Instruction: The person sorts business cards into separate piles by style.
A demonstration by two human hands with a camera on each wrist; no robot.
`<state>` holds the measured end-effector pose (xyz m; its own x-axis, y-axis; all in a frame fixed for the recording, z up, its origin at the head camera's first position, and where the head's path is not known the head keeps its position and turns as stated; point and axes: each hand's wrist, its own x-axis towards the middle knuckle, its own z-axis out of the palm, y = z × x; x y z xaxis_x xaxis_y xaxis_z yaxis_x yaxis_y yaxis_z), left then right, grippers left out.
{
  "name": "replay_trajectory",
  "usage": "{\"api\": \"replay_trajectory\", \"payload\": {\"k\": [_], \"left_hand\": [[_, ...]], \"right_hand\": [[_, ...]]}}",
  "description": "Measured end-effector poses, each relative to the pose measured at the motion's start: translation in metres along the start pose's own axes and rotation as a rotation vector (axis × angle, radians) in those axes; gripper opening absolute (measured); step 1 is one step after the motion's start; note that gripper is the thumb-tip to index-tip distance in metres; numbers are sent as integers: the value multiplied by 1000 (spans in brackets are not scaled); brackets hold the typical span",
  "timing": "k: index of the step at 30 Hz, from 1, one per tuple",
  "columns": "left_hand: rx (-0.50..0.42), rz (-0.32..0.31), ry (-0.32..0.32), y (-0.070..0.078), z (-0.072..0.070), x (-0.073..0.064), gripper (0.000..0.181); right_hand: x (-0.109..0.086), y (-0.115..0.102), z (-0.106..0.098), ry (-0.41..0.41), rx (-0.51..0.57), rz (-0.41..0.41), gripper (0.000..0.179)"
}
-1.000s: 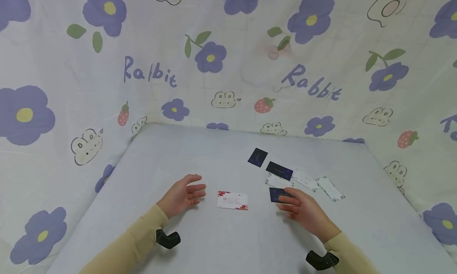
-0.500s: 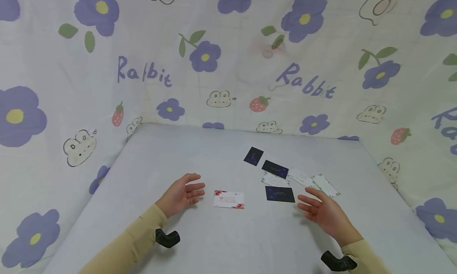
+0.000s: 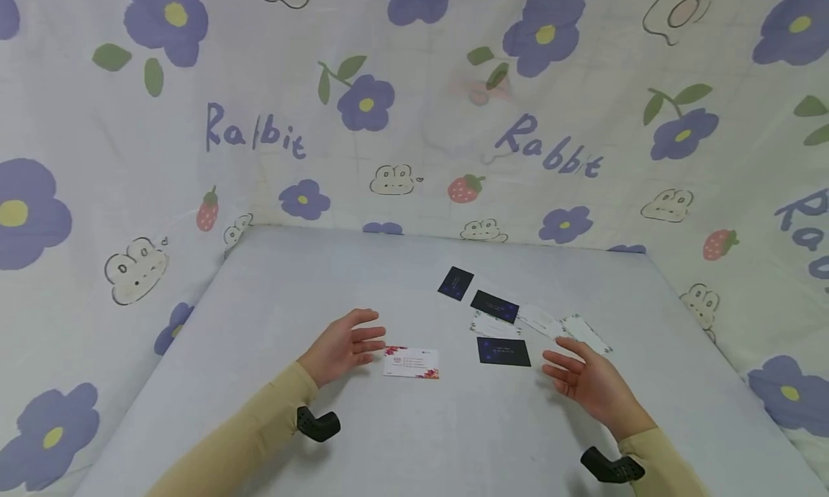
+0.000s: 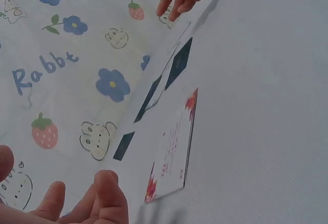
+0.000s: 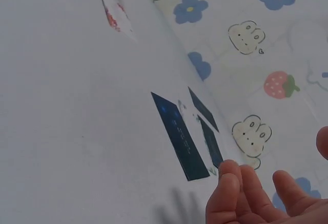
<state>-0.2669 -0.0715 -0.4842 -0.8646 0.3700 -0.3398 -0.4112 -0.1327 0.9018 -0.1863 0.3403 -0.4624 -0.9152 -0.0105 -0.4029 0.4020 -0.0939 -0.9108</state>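
Observation:
A white business card with red floral corners (image 3: 411, 363) lies flat on the table. Just left of it hovers my left hand (image 3: 343, 347), fingers loosely spread and holding nothing; its fingertips appear at the card's left edge, though contact is unclear. In the left wrist view the same white card (image 4: 171, 149) is beyond the fingers (image 4: 110, 196). To the right, my right hand (image 3: 592, 385) is raised above the table with relaxed fingers and nothing in them. Closest to its fingertips is a dark navy business card (image 3: 504, 352), fully visible and apart from the hand.
Behind lie two more dark cards, one far (image 3: 456, 283) and one (image 3: 495, 306) overlapping a white card with leafy corners (image 3: 495, 326). Further right are a pale card (image 3: 540, 320) and another leafy-edged card (image 3: 586, 332). A patterned curtain (image 3: 427, 123) closes off the table's (image 3: 311, 274) back and sides.
My right hand has moved right, uncovering the nearest dark card. My left hand has come slightly right towards the red-cornered card. The head view has turned a little to the right.

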Motion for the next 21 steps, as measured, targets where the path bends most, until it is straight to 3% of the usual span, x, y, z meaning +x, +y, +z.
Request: {"api": "replay_trajectory", "payload": {"k": [4,8,13,16,21], "left_hand": [[12,-14,-23,2,31,21,61],[36,-53,-49,-1,69,42,61],[69,-143,-65,-11,111,56,66],[84,-170,-60,-16,127,60,71],[48,-154,-52,-19,143,68,68]], "right_hand": [[9,-6,-2,13,-103,-9,71],[20,-10,3,22,-230,7,75],[33,-12,11,34,-282,55,79],[36,-12,14,50,-292,71,78],[37,-13,12,64,-292,70,79]]}}
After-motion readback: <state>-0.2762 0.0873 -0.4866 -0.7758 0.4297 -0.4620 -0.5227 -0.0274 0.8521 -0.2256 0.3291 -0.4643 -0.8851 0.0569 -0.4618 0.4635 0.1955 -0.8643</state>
